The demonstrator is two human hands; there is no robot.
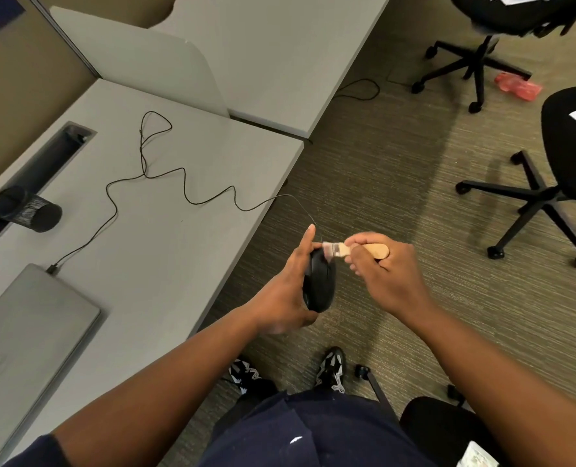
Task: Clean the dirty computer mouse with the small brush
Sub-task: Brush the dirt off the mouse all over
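Black mouse (319, 284) held in air off desk (165, 230) edge, over carpet, likely so dust drops on floor. Long axis runs away from person; cord end farthest, cable (185, 190) trailing back over desk to closed laptop (27, 332). Left hand (286, 291) wraps mouse from left side, fingers curled round it. Right hand (380, 267) pinches small brush (350, 250) by wooden handle, bristles touching mouse's far end. Brush lies crosswise to mouse.

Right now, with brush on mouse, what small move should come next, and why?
Probably a short stroke of the brush down the mouse: its bristles sit only at the cable end, the right hand grips the handle, and the left hand holds the mouse off the desk.
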